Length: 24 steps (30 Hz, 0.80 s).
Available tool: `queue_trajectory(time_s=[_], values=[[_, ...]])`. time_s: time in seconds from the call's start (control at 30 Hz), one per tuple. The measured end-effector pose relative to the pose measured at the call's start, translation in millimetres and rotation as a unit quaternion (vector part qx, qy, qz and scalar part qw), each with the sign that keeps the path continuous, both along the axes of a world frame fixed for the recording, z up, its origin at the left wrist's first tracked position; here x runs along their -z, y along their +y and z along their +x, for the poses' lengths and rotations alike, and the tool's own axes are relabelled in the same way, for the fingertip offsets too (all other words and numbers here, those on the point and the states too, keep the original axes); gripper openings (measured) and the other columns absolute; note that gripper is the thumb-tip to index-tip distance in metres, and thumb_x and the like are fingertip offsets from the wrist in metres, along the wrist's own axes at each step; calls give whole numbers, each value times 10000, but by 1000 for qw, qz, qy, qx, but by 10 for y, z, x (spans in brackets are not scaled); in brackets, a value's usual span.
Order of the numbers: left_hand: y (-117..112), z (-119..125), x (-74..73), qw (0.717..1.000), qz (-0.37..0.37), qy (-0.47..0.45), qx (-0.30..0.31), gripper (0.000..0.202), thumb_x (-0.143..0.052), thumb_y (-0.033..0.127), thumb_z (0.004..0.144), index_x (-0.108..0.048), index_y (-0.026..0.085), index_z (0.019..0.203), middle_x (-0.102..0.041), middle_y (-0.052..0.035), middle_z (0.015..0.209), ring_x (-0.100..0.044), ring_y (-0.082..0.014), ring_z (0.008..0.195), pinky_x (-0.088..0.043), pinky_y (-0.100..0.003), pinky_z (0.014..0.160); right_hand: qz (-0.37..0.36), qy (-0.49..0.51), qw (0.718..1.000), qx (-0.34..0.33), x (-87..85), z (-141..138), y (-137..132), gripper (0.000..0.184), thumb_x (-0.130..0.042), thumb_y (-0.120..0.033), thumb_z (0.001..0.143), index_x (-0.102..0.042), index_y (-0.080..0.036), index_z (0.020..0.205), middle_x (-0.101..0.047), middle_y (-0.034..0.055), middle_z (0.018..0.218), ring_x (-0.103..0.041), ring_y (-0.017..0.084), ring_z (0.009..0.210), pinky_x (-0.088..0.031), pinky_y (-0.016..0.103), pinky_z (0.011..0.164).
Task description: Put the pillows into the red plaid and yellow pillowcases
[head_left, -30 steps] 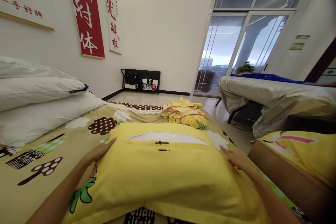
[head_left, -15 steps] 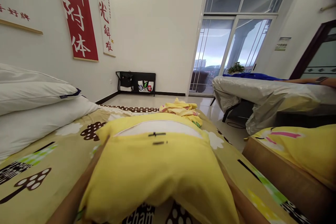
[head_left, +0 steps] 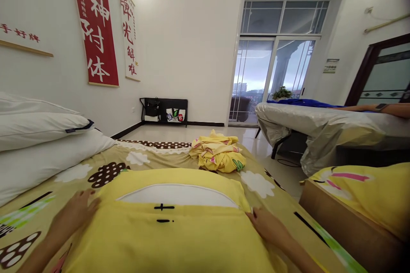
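A plump pillow in a yellow pillowcase (head_left: 166,234) lies on the patterned bed in front of me. White filling or an inner pillow (head_left: 179,195) shows through the curved opening across its far part, above small black printed marks. At the pillow's left edge, my left hand (head_left: 75,211) is closed on the fabric, slightly smeared by motion. My right hand (head_left: 267,225) pinches the pillowcase at the right edge, near the far corner. The pillow's near end runs out of the frame.
Crumpled yellow fabric (head_left: 219,153) lies beyond the pillow. White pillows (head_left: 45,149) are stacked at left. On the right stand a cardboard box (head_left: 346,213) topped with yellow fabric (head_left: 368,187) and a plastic-covered table (head_left: 310,119), where another person's arm (head_left: 381,108) rests.
The pillow has come down from a raised, tilted position to lie flatter on the bed. Both hands, hidden behind it before, now show at its sides. The view has tilted up.
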<state>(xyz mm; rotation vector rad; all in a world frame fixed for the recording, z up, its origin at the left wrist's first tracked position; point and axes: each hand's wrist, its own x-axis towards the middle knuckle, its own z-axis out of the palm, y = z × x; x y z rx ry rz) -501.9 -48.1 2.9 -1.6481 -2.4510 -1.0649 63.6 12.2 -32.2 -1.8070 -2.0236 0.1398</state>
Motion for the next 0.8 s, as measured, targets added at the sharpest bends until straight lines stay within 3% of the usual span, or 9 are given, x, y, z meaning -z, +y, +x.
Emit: queue_trajectory(time_s=[0.07,0.17,0.23,0.3,0.37,0.47,0.53,0.63,0.8], values=[[-134,221,-549,992,82,60,70,357,-522,505,653,-653,251,868,-689,-80,1051,-617,-350,979,-458,-403,834,27,-3,999,-24,-459,94,-19,251,-499,-463,731,-594,-246,645,-661,105,774,-632,285,702,-441,375,613],[-329,872,-1326,975,137,66,161,336,-512,567,697,-686,315,834,-713,6,907,-644,-277,857,-470,-329,741,82,57,990,-101,-1178,-42,-117,397,-400,-539,838,-542,-224,643,-570,29,597,-530,190,581,-371,293,552],[-344,1343,-1491,964,171,53,196,345,-476,574,738,-680,301,792,-714,-10,848,-644,-263,807,-464,-330,713,109,115,974,-161,-1356,-322,-172,445,-364,-562,867,-529,-218,638,-542,11,581,-506,169,580,-352,268,540],[-259,1726,-1251,961,153,45,225,334,-440,514,785,-674,276,779,-717,-39,854,-638,-262,823,-458,-350,756,98,140,965,-198,-1170,-684,-193,434,-355,-519,886,-533,-209,640,-579,20,628,-530,171,622,-364,262,566],[-139,1982,-721,957,26,73,280,302,-434,420,808,-675,255,732,-715,-67,820,-632,-267,804,-448,-387,773,40,98,974,-203,-740,-1036,-186,387,-374,-436,891,-530,-204,623,-614,31,640,-552,184,636,-357,268,570],[-48,2152,65,935,-71,186,293,338,-383,313,853,-679,207,729,-689,-131,829,-615,-302,834,-404,-477,821,13,7,974,-225,-166,-1349,-178,341,-341,-358,923,-584,-207,738,-675,51,777,-593,209,720,-364,292,635],[-87,2176,301,926,-83,218,296,345,-372,288,863,-677,191,733,-675,-142,843,-607,-301,853,-397,-483,821,11,-14,975,-223,-56,-1367,-202,313,-365,-360,926,-594,-212,771,-684,45,819,-602,206,750,-361,291,658],[-197,2168,233,925,-98,222,293,393,-327,290,898,-666,181,730,-665,-123,846,-604,-273,857,-399,-461,844,-5,-22,984,-175,-208,-1220,-242,216,-479,-352,876,-594,-207,765,-686,32,810,-607,190,745,-350,272,644],[-77,2171,-197,917,-189,236,259,291,-415,259,832,-681,163,767,-693,-120,857,-632,-279,862,-453,-407,795,23,-112,993,-38,-390,-915,-56,222,-429,-331,915,-595,-188,882,-695,80,859,-637,233,821,-352,291,659]])
